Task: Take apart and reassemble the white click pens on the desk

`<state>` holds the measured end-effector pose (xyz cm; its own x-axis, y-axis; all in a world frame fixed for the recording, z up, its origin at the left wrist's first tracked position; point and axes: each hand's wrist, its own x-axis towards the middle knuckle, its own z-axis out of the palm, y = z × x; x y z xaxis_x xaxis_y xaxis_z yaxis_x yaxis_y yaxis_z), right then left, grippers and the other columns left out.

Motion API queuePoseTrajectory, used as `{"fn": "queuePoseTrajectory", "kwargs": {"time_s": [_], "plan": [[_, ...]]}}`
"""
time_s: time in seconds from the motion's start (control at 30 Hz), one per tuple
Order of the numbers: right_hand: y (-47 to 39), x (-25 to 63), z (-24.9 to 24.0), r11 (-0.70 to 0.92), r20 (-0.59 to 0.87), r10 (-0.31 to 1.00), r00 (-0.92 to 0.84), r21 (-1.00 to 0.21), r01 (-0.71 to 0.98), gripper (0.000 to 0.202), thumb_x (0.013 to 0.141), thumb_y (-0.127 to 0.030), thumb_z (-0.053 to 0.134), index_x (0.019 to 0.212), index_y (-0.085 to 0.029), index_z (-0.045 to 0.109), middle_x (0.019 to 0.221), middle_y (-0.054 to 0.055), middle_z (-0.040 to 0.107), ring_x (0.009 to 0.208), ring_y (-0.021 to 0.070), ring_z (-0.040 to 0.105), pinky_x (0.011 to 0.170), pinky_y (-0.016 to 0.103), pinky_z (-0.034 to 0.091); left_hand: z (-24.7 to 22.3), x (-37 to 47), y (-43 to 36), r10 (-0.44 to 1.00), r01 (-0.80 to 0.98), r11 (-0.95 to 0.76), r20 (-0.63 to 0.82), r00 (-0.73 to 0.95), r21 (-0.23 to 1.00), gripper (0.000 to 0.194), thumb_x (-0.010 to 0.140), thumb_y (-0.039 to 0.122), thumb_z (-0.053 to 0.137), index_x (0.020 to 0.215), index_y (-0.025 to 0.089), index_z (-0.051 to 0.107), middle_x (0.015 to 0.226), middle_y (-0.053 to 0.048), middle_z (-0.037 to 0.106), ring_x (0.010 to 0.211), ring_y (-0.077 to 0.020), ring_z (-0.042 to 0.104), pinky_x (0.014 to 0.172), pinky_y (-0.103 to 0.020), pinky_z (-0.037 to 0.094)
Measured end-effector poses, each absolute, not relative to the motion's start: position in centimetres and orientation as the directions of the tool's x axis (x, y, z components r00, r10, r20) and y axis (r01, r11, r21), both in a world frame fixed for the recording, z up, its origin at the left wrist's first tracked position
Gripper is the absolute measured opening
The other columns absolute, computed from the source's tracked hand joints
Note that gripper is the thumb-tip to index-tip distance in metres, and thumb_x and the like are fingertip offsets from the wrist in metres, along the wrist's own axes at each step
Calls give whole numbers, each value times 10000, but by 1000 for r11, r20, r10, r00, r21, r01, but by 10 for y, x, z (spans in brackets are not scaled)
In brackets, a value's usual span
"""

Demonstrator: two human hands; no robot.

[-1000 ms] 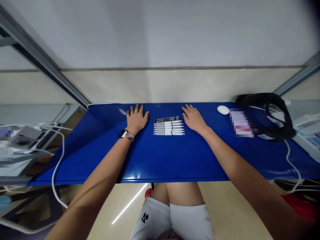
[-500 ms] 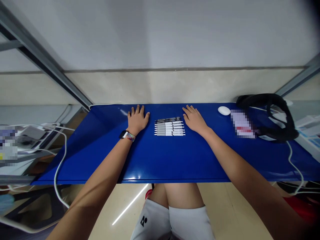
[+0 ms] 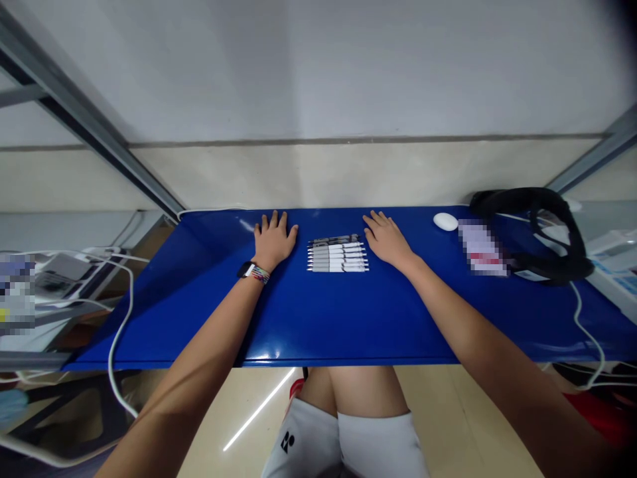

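Note:
My left hand lies flat on the blue table, its fingers spread and holding nothing. A watch and a woven bracelet circle that wrist. On the other side, my right hand also rests palm down with fingers apart. Between the two hands several white and grey pens lie side by side in a neat stack of rows. Behind them, at the far end of the row, are darker pens. Neither hand visibly grips a pen; the right fingers are close to the pens' right ends.
To the right lie a white computer mouse, a blurred-out pinkish packet and a black headset-like strap. A white cable hangs over the left edge. Metal posts and a wall bound the table.

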<state>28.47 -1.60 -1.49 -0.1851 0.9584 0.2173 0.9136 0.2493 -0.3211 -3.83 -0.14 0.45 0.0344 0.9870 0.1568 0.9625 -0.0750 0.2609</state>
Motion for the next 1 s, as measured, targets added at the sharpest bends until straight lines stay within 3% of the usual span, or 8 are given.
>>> {"fn": "queuePoseTrajectory", "kwargs": {"time_s": [0.43,1.0], "plan": [[-16,285,-14,240,207,962,-180,-317,917,609,1112,-331,359,1657,-105,512,1760,183,413,1672,387,328,1362,615,263,4,-38,-2,986,964,-79,164,38,253,748,1082,576,325,1702,169,423,1791,-166,355,1678,-467,244,1334,-669,213],[-19,283,-7,220,167,970,-177,-291,931,610,1128,-328,341,1674,-96,484,1770,184,397,1684,374,304,1377,564,240,6,-35,-2,991,989,-45,129,27,139,748,1108,549,255,1723,143,379,1808,-157,319,1681,-443,255,1344,-629,241]]}}
